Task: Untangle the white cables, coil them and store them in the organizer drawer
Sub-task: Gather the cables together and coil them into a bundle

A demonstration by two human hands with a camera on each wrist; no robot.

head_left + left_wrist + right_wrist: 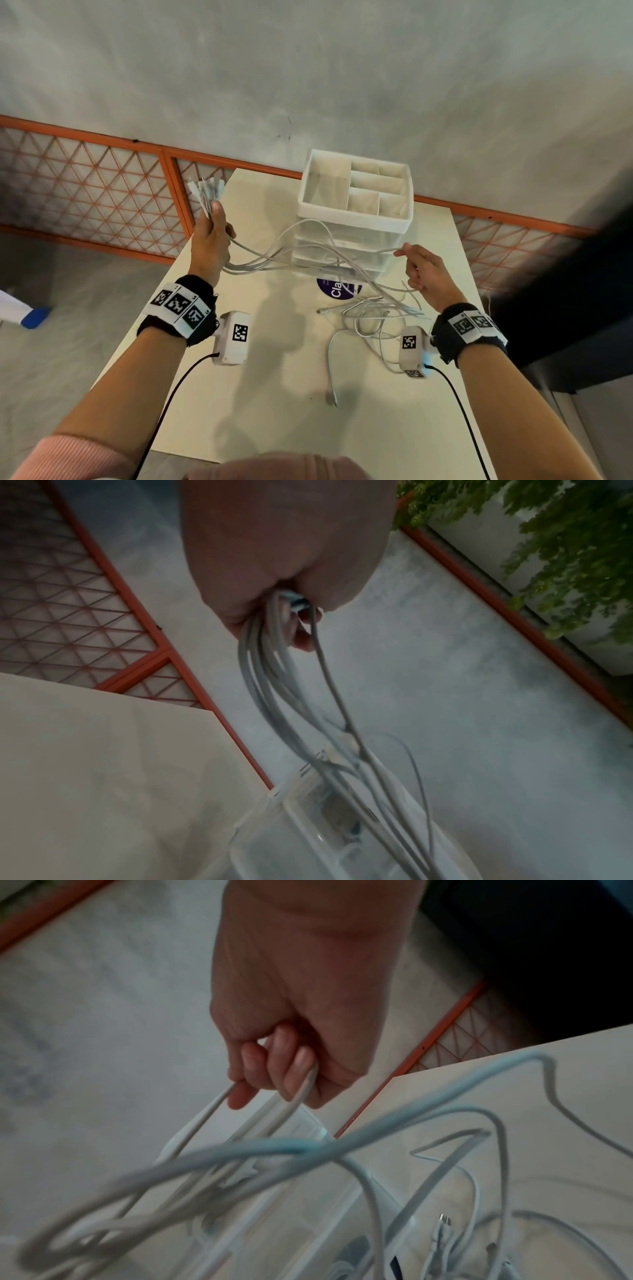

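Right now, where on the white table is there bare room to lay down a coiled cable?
The white table is bare along its left side and near edge. It is crowded on the right: tangled white cables lie before the clear plastic drawer organizer.

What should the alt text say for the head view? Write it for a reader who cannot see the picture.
Two hands work on a tangle of white cables above a white table: the left hand holds a bunch raised with the plug ends fanning above it, and the right hand holds a loop of one cable. Behind stands a clear drawer organizer with a divided white top tray.
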